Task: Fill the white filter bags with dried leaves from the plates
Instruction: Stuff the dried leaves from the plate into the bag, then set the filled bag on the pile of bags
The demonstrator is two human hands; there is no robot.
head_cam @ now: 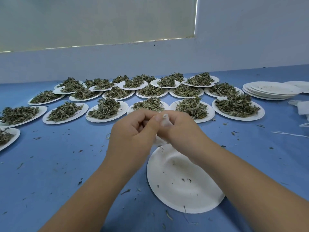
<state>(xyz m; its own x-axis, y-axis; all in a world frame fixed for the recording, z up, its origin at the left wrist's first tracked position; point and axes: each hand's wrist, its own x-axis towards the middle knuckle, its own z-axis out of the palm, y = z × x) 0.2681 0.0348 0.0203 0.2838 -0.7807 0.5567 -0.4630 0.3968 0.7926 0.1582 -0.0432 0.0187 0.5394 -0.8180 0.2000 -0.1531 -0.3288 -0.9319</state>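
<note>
Both my hands meet above the blue table, holding one white filter bag (pixel 164 122) between them. My left hand (pixel 135 131) pinches it from the left with curled fingers. My right hand (pixel 182 129) grips its right side, and the bag's gathered top pokes up between my thumbs. Its lower part (pixel 158 141) hangs below my palms. Directly under my hands lies a white paper plate (pixel 180 186) holding only a few leaf crumbs. Several plates heaped with dried green leaves (pixel 105 109) stand in rows beyond my hands.
A stack of bare white plates (pixel 270 90) sits at the far right. Loose white filter bags (pixel 301 108) and a string (pixel 291 133) lie at the right edge. Leaf scraps are scattered over the blue table (pixel 58 164). A pale wall runs behind the plates.
</note>
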